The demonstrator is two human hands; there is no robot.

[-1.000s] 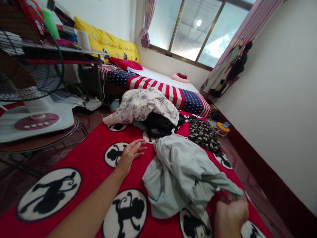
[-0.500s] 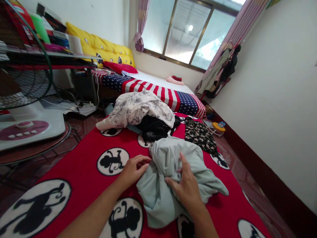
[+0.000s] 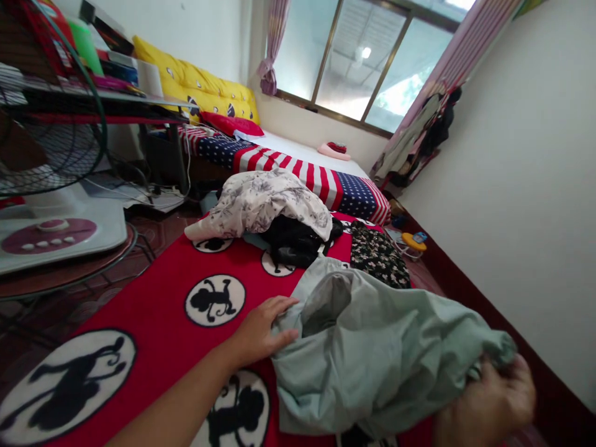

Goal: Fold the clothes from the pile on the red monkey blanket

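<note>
Garment (image 3: 354, 354), pale green, stretched out to the right

Right hand (image 3: 496, 397): closed on the gathered far end of the garment, out by the right side of the red monkey-print cover (image 3: 153, 310). Blurred, so I can't tell one finger from the next. That end looks raised; folds run lengthwise toward it, as though under a pull.

Left hand (image 3: 263, 335): thumb and fingers parted, touching the garment's left edge beside a shadowed hollow in the cloth. No firm pinch visible. Probably a steadying touch, to keep this end from following the other.

Placement: garment lies across the near part of the cover, directly before me, likely so both arms reach it easily. Further off, white floral cloth (image 3: 261, 198) is heaped over black clothing (image 3: 293, 242); black floral cloth (image 3: 379, 254) lies flatter, to the right of that heap.

Pose: left forearm (image 3: 186, 397) slants in from lower left, back of the hand uppermost. Right hand sits low and well out to the side, the two well apart.
</note>
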